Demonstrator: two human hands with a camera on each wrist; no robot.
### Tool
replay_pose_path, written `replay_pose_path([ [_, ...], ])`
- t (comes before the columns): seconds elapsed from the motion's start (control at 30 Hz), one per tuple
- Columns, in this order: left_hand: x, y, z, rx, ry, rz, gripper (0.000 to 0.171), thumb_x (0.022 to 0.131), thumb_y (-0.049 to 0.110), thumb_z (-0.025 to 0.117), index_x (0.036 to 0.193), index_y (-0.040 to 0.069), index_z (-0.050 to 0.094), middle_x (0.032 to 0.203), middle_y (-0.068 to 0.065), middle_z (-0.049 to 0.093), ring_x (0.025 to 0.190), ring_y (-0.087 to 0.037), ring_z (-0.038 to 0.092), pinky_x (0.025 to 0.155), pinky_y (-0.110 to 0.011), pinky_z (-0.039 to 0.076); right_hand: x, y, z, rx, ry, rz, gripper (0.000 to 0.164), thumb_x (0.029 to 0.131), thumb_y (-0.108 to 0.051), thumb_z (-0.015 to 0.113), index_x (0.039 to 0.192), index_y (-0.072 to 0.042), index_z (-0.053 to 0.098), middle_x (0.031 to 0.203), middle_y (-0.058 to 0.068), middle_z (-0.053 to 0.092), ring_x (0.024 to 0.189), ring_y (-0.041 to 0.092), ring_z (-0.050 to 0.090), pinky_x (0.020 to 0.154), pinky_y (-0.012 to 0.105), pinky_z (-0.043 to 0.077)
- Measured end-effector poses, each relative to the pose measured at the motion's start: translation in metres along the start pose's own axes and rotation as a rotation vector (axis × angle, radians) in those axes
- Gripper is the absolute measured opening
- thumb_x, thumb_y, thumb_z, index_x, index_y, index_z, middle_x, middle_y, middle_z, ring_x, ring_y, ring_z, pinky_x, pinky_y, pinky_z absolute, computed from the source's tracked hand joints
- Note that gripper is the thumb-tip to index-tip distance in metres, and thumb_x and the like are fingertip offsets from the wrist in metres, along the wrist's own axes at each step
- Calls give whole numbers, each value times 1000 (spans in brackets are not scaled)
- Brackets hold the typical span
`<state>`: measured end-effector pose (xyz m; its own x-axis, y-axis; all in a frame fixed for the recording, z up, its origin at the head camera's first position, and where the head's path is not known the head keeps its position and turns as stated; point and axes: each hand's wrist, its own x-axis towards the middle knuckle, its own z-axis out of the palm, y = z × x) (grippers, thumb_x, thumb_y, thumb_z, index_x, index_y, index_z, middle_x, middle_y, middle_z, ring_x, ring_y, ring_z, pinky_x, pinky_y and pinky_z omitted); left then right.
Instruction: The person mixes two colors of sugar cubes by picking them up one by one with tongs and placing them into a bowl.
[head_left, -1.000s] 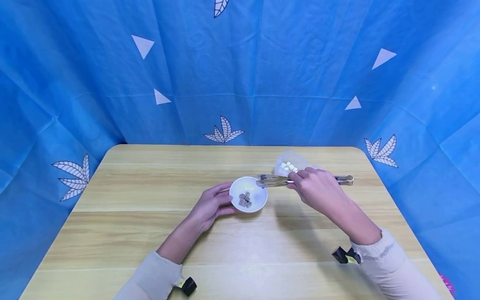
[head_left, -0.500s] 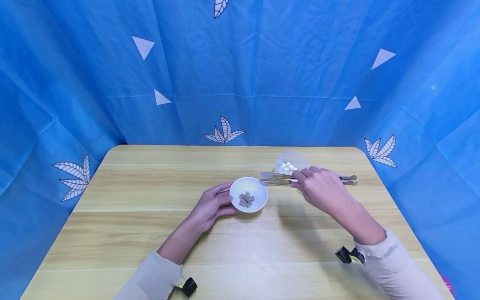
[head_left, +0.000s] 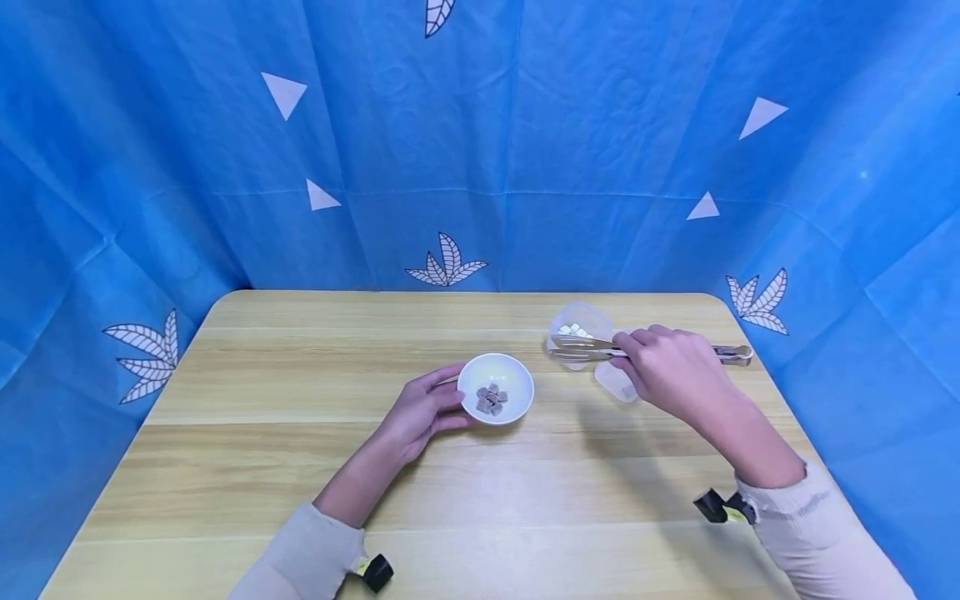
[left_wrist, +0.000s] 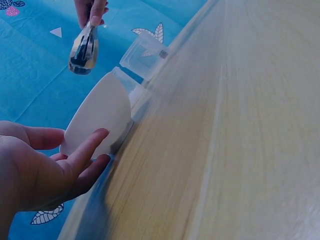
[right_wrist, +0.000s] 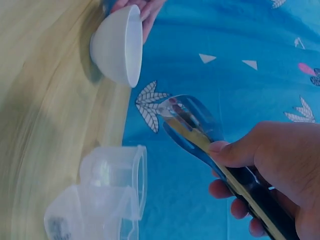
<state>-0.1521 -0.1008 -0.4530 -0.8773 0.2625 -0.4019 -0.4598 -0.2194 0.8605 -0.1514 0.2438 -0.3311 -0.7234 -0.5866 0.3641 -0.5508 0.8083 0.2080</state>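
My left hand [head_left: 423,412] holds the side of a small white bowl [head_left: 519,400] that stands on the table, its fingers around the wall. Several brownish-grey cubes [head_left: 491,400] lie in the bowl's bottom. My right hand [head_left: 678,371] grips metal food tongs [right_wrist: 232,182] around the middle. Seen from the head, the tongs' slotted tips overlap a clear plastic container [head_left: 585,310] with several small white cubes [head_left: 573,330] in it. The right wrist view has the tips raised above the table, with no piece clearly visible between them.
A second clear plastic container [head_left: 617,383] stands beside the first, partly under my right hand; its contents are hard to make out. The wooden table [head_left: 300,467] ends at a blue patterned curtain [head_left: 375,167] behind and at both sides.
My right hand has carried the tongs rightward and slightly back, from over the bowl to over the clear container. More of the second container shows now. The left hand and bowl stay put.
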Motion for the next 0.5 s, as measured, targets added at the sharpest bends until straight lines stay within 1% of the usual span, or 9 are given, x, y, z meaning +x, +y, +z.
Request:
replay_pose_path([
  [0.2,0,0,0,5,11,-8,56,99,-2,57,154,9,47,150,-24,55,126,-36,66,93,-42,66,-4,10,-5,-18,-12,26,14,90,-21,77,95,-9,75,73,3,72,59,20,62,36,28,32],
  [0.37,0,-1,-1,10,10,1,57,99,-2,57,154,8,47,149,-26,55,123,-36,67,92,-41,67,-9,21,-9,-34,6,27,11,89,-21,76,87,-12,72,65,-1,65,54,17,56,36,26,24],
  [0.5,1,-1,-1,10,9,4,57,99,-2,58,154,8,48,149,-26,55,124,-36,67,92,-42,67,-13,31,-11,-46,11,21,13,88,-21,77,81,-14,69,60,-3,58,50,13,49,36,24,19],
])
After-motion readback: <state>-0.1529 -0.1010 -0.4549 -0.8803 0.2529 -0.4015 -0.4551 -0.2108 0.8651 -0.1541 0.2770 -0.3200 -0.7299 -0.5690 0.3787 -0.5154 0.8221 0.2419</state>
